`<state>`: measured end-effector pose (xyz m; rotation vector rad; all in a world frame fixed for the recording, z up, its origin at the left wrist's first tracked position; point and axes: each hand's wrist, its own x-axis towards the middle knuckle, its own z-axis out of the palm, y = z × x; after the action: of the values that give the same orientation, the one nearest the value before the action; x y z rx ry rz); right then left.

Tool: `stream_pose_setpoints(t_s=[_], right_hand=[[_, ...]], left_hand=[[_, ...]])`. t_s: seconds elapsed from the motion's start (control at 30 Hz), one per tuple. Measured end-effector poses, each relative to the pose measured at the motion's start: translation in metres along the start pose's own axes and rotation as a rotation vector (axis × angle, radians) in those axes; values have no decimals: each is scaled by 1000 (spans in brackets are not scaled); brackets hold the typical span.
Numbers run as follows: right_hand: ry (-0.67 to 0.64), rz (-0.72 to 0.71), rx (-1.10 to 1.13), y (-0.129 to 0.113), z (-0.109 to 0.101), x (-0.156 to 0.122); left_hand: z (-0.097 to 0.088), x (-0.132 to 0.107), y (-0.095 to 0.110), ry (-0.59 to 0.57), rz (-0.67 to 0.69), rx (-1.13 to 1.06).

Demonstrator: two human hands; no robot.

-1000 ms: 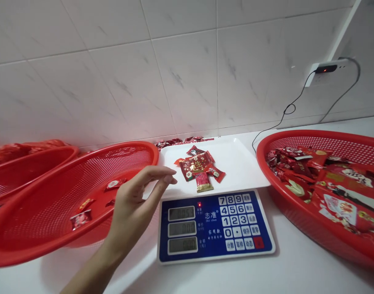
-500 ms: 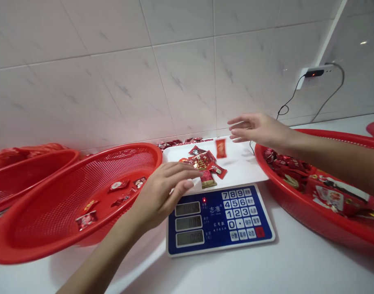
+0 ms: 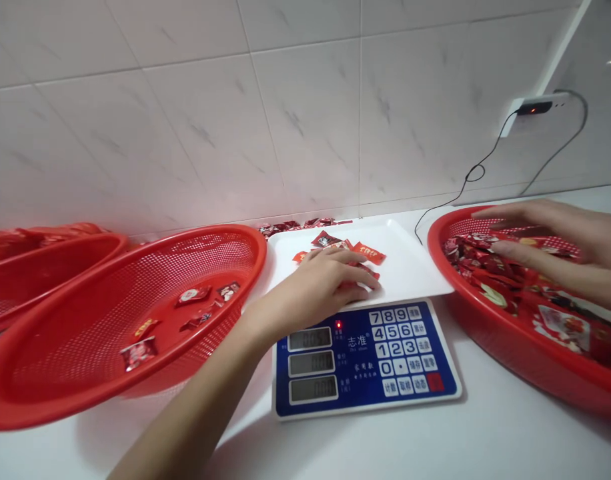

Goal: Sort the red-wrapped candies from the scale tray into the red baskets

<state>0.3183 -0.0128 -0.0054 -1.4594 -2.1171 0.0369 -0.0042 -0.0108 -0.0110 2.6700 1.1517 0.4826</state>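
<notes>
Several red packets (image 3: 369,252) are lying on the white tray (image 3: 415,270), partly hidden by the left hand (image 3: 328,283); cannot tell whether its curled fingers are gripping any. Right hand (image 3: 570,243), blurring, cut off at right, is hovering, fingers apart, over the basket (image 3: 510,363). Scale (image 3: 358,363) is standing on a white table (image 3: 375,450) near the tiled wall (image 3: 305,113).

- White tabletop (image 3: 365,447) — pale and smooth, softly shadowed under the baskets.
- Blue-fronted scale (image 3: 368,373), set mid-table with its white tray (image 3: 410,273) toward the back.
- Large red basket (image 3: 515,357) just right of the scale.
- Long red basket (image 3: 85,333) at left; another red basket (image 3: 50,267) behind it.
- Loose wrapped pieces (image 3: 305,227) — strewn behind the tray.
</notes>
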Motion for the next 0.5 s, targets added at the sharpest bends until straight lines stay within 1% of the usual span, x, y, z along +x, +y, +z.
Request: stream_pose_setpoints(t_s=[0.03,0.1,0.23,0.3,0.33,0.4,0.5], right_hand=[[-44,-47,0,8,4,4],[-162,-94,26,26,11,10],[-362,1,42,70,19,19],[-455,68,49,82,19,26],[-490,100,50,83,18,30],[-510,142,40,75,15,38],[-499,157,-1,53,12,46]], left_hand=[[3,2,-3,-15,5,3],[7,5,-10,6,-17,14],[6,7,-18,117,-101,117],[0,6,-16,183,-156,115],[-4,5,-13,214,-186,88],[-13,1,-5,264,-228,19],[-25,-6,7,353,-207,-43]])
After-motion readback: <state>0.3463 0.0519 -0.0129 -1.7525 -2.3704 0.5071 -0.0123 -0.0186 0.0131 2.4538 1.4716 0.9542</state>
